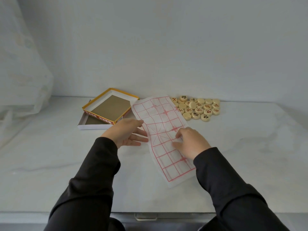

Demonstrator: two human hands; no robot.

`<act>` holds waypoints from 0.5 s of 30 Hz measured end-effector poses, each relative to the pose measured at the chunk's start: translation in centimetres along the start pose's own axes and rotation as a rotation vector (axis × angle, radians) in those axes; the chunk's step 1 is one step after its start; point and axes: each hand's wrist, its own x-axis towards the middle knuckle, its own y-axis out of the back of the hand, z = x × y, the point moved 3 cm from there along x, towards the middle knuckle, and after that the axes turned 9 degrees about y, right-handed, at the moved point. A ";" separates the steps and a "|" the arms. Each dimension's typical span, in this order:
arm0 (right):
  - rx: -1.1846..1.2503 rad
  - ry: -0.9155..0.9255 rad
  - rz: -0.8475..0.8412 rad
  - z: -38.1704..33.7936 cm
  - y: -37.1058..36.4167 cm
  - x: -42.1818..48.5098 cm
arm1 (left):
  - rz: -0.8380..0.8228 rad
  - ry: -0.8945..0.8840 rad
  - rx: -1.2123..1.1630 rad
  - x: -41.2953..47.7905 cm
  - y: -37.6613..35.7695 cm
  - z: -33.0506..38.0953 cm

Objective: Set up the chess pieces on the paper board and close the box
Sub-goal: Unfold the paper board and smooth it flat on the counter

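The loose, creased black fabric left sleeve (93, 177) and right sleeve (230, 184) reach the wrists; the left hand (126, 135) and right hand (191, 142) are bare.

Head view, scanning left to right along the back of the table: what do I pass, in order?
curtain → open box → paper board → chess pieces in a loose pile
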 end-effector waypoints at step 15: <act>-0.173 0.094 -0.116 -3.7 -3.1 -1.1 | 0.160 -0.101 0.365 1.3 0.2 0.2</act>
